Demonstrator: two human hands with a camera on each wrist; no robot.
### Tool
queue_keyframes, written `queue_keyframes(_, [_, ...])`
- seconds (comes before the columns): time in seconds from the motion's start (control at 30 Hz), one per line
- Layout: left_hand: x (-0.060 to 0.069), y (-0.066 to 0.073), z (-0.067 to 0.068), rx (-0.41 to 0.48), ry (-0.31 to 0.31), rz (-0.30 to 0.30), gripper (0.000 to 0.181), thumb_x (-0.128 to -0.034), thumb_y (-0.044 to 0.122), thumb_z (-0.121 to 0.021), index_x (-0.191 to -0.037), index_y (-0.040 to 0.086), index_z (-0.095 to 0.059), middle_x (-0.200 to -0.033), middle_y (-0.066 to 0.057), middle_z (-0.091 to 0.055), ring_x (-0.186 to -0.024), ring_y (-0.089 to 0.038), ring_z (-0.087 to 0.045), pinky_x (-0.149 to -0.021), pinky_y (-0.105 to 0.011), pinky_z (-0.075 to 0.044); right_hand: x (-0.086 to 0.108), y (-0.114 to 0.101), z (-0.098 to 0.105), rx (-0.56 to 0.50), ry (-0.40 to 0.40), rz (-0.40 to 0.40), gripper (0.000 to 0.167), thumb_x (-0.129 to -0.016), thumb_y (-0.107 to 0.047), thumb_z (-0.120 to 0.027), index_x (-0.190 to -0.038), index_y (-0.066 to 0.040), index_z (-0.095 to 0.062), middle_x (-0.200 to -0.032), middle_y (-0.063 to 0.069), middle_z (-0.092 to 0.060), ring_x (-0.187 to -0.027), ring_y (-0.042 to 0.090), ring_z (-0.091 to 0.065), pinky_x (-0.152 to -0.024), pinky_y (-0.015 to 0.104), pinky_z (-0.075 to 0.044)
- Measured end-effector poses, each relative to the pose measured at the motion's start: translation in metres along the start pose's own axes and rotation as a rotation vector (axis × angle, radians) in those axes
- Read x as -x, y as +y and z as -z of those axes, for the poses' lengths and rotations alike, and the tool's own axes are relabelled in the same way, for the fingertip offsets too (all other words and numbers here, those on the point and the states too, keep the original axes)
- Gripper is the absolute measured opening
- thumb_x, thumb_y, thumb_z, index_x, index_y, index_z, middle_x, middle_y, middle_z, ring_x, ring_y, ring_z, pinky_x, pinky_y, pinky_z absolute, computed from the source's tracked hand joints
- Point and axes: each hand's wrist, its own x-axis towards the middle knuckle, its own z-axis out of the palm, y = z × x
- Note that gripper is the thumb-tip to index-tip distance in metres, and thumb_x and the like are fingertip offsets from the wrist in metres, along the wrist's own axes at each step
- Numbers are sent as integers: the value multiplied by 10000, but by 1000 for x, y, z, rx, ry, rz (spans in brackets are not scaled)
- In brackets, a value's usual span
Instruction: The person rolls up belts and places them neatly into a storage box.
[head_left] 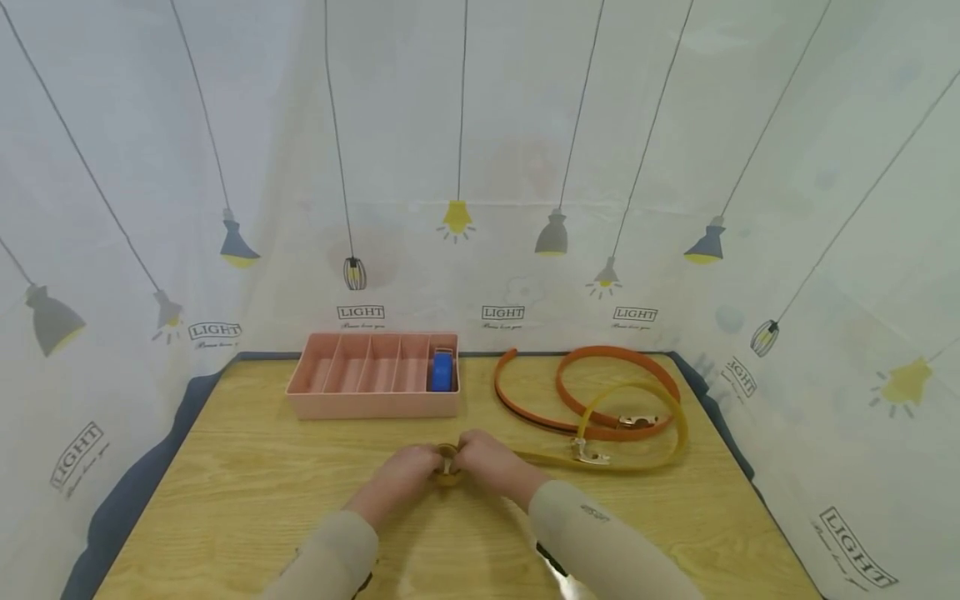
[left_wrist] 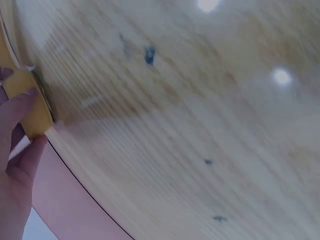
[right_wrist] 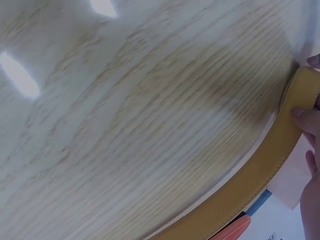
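A: What was gripped by the left hand?

B: A long mustard-yellow belt with a smooth, leather-like face and stitched edges. One end of it was curled into a small ring above the table, and the ring's left side was pinched between thumb and fingers.

A: And by the right hand?

B: The same ring was pinched from its right side, with the thumb laid on the belt's face. Both hands were held narrow and close together.

A: Where was the rest of the belt seen?

B: It was stretched out to the right across the pale wood-grain tabletop and bent into a wide loop, near which its shiny metal buckle was seen. An orange belt, also looped, was partly overlapped by it.

A: Was anything placed behind the hands?

B: A pink rectangular tray with five compartments was set at the table's back edge. A blue rolled strap was contained in its rightmost compartment.
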Motion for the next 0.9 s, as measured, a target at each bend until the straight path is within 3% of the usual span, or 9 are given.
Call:
queue_keyframes(0.17, [-4,13,-1,32,13,136,167,-743,217,-833,-743,142,-684,-736,35,-628,-673,-145,-586,-638,-327,-498,-2,-4,6,4,-48,-80,241,-836,-83,-723,-954,-281,-794,-786,-105,-663,-810,108,-528,-807,251,-425])
queue_keyframes(0.33, [-7,15,-5,9,6,181,187,-735,218,-838,-715,158,-662,-720,32,-631,-671,-163,-597,-639,-330,-499,1,-3,6,47,-11,-26,223,-824,-131,-723,-967,-291,-784,-772,-106,-675,-815,118,-542,-893,312,-428])
queue_keyframes(0.5, [-8,12,-3,45,-35,179,129,-794,233,-802,-763,161,-699,-725,53,-617,-665,-143,-572,-639,-329,-488,4,2,4,79,6,82,243,-854,-154,-702,-1042,-298,-760,-895,-134,-708,-865,118,-567,-935,327,-421])
queue_keyframes(0.73, [-4,5,0,121,-63,138,101,-812,222,-792,-771,145,-742,-726,61,-622,-673,-123,-570,-665,-336,-505,8,11,6,114,-178,113,452,-880,-133,-709,-1271,-350,-648,-1228,-195,-618,-1173,158,-517,-1048,347,-351])
queue_keyframes(0.9, [-1,1,1,212,-87,114,132,-759,79,-793,-672,134,-710,-659,102,-554,-616,-70,-464,-614,-285,-452,7,17,3,103,-231,112,453,-838,-100,-748,-1210,-351,-688,-1280,-215,-583,-1262,174,-470,-1078,370,-326])
